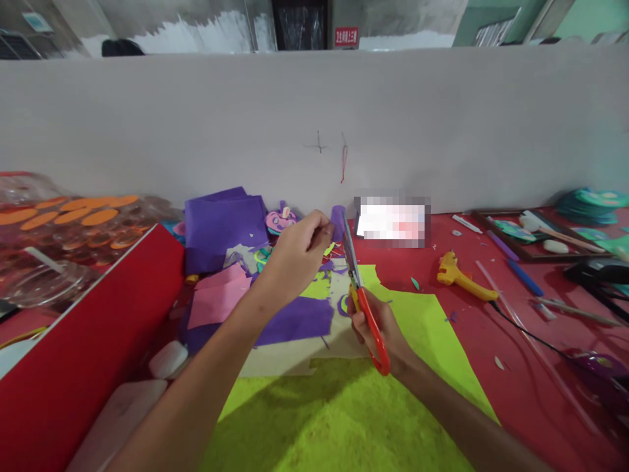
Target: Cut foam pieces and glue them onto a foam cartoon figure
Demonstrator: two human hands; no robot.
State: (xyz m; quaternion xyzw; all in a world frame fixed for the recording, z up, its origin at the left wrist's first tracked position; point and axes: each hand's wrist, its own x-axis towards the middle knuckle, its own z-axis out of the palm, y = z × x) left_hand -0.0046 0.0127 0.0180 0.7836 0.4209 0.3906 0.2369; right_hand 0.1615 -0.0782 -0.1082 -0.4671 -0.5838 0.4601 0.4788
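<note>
a red work table (491,341) runs up against a plain grey partition wall (196,131), with a lime-green felt sheet (344,413) spread under the arms and purple felt offcuts (295,321) lying on it. the left hand (295,255) is raised above the table, thumb and fingers pressed together on a small purple felt piece (338,224), held up at the tip of the scissors. the right hand (376,324) is wrapped through the red handles of the scissors (361,295), whose blades point up and away and look nearly closed against the piece's right edge; how far they are parted cannot be told. the main risk, as i judge it, is to the left fingertips, which sit just beside the blades: a small piece leaves little margin, so a slip or a twist of the felt could nick a finger or send the cut off line. the piece could also bend between the blades rather than shear, or drop among the scraps below. a yellow hot glue gun (459,275) lies to the right with its black cord (531,334) trailing across the table, near enough for an elbow to catch. for writing, a red sign (346,37) with white characters hangs beyond the wall, too small to read, and a box at the wall's foot is blurred out.
</note>
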